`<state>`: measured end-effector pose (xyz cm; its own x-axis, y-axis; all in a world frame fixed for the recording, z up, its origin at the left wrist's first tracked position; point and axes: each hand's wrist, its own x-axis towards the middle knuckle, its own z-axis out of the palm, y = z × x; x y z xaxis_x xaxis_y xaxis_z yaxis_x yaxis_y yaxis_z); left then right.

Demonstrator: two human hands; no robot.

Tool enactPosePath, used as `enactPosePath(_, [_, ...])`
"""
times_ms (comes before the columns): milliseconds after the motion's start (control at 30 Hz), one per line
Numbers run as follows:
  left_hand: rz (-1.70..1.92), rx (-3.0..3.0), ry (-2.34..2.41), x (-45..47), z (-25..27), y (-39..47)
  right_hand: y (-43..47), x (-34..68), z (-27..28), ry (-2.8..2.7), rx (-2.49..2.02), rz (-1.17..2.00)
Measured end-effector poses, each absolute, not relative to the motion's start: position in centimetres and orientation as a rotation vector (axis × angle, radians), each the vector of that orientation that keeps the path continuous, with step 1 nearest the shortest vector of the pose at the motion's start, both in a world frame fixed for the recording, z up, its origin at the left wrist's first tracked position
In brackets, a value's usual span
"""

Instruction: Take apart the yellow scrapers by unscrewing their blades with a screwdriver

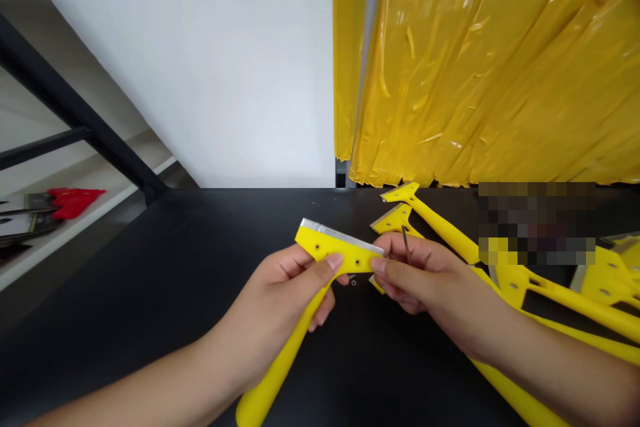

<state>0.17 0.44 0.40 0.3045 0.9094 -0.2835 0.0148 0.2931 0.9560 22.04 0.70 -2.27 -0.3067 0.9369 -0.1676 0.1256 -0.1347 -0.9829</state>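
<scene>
A yellow scraper point(345, 255) with a long handle and a metal blade point(345, 235) along its top edge is held up over the black table. My left hand point(280, 303) grips it where the head meets the handle, thumb on the face. At the head's right end, my right hand point(425, 277) pinches the corner between thumb and fingers. A thin dark hex key point(405, 245) also sticks up from the fingers of my right hand. Two holes show in the scraper head. Small metal hardware point(353, 280) lies on the table just behind, partly hidden.
Several more yellow scrapers point(445, 223) lie on the black table point(150, 293) to the right, some overlapping. Yellow plastic sheeting point(490, 67) and a white panel point(240, 67) stand behind. A shelf with a red item point(75, 202) is at left. One patch at right is pixelated.
</scene>
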Motion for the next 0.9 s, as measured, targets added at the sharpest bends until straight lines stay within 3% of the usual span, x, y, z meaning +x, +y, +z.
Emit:
enactPosePath(533, [0.921,1.147,1.160,-0.3,0.5,1.2,-0.1,22.5,-4.0,-2.407,-1.332,0.577])
enactPosePath(700, [0.926,1.129,1.135,-0.4,0.4,1.1,-0.1,22.2,-3.7,-2.331,-1.285,0.700])
enactPosePath(900, [0.894,1.029,0.983,-0.4,0.5,0.8,0.5,22.4,-1.8,-1.834,-1.284,1.211])
